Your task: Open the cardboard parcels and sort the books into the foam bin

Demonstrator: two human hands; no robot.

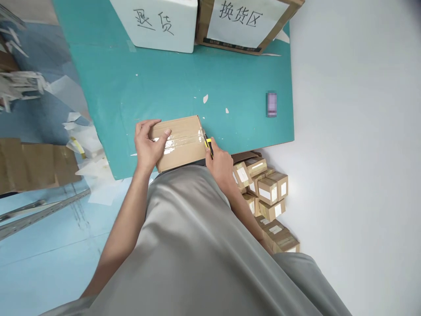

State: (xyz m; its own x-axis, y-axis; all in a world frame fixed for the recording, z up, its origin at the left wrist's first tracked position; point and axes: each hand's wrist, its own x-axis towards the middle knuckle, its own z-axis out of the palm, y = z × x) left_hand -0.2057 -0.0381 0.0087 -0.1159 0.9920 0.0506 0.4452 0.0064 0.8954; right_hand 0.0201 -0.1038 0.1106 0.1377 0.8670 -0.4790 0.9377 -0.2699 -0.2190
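A brown cardboard box (184, 151) with clear tape along its top lies at the near edge of the green table (164, 87). My left hand (149, 142) grips its left end, the thumb on top and the fingers round the far left corner. In my right hand (219, 162) is a yellow and black utility knife (209, 143), its tip at the box's right end. The fingers of that hand are closed round the knife handle, and the blade's contact with the box is too small to make out.
A white box (164, 26) and a larger carton (245, 24), both with handwritten signs, stand at the table's far side. A blurred purple item (271, 104) lies at right. Several small cartons (269, 191) are stacked below the right edge; paper scraps (87, 138) lie left.
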